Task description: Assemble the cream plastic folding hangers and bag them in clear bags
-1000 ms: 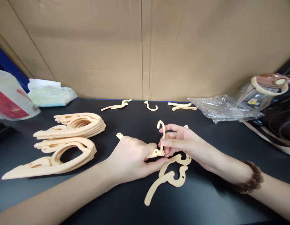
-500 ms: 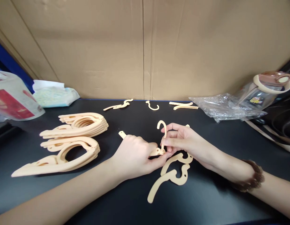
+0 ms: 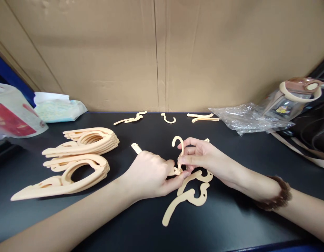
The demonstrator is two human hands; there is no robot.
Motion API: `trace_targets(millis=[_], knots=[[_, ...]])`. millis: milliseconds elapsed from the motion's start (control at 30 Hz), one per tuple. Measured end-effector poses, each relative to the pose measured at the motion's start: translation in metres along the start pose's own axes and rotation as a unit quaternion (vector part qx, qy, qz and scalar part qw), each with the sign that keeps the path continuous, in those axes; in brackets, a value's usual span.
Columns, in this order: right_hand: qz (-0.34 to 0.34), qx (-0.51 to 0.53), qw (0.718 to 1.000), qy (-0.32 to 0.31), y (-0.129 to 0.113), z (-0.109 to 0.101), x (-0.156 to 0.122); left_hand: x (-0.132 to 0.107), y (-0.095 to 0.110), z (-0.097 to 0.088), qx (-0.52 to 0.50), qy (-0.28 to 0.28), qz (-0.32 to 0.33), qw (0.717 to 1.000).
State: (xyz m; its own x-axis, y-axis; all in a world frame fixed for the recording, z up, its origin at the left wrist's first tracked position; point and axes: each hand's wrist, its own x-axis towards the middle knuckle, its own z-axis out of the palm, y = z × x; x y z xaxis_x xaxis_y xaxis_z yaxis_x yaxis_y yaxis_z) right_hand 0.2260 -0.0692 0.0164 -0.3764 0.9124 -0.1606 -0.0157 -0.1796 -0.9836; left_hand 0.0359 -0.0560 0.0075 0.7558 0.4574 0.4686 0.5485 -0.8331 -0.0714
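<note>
Pinching seen, both hands | hook (image 3: 182, 148) held approx. upright betw. thumb & fingers of R hand (image 3: 201, 155), base at hanger arm's (image 3: 136, 149) end | arm clasped in L hand (image 3: 151, 173), over worktop (image 3: 230, 227) | 2 flat curved pcs. (image 3: 174, 207) laid nr. R hand | hanger stacks (image 3: 110, 140) set to L
</note>
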Motion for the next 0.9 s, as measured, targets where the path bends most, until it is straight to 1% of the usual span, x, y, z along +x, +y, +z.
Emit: trace_targets(millis=[167, 433, 667, 733, 800, 900], knots=[[0.0, 0.002, 1.0, -0.007, -0.001, 0.001, 0.0, -0.001, -0.001, 0.001, 0.003, -0.005, 0.005, 1.0], [0.0, -0.004, 1.0, 0.007, -0.002, 0.004, -0.001, 0.0, -0.001, 0.002, 0.007, 0.003, 0.013, 1.0], [-0.002, -0.019, 0.999, 0.041, -0.003, 0.01, -0.002, -0.001, -0.001, 0.003, 0.03, 0.01, 0.008, 0.999], [0.001, -0.022, 0.999, 0.049, -0.003, 0.011, -0.002, 0.0, 0.001, 0.003, 0.044, 0.021, 0.019, 0.999], [0.003, -0.026, 0.998, 0.051, -0.002, 0.011, -0.002, 0.001, 0.004, 0.002, 0.056, 0.042, 0.045, 0.997], [-0.01, -0.037, 0.999, 0.034, 0.0, 0.011, -0.001, 0.002, 0.007, 0.002, 0.071, 0.076, 0.075, 0.992]])
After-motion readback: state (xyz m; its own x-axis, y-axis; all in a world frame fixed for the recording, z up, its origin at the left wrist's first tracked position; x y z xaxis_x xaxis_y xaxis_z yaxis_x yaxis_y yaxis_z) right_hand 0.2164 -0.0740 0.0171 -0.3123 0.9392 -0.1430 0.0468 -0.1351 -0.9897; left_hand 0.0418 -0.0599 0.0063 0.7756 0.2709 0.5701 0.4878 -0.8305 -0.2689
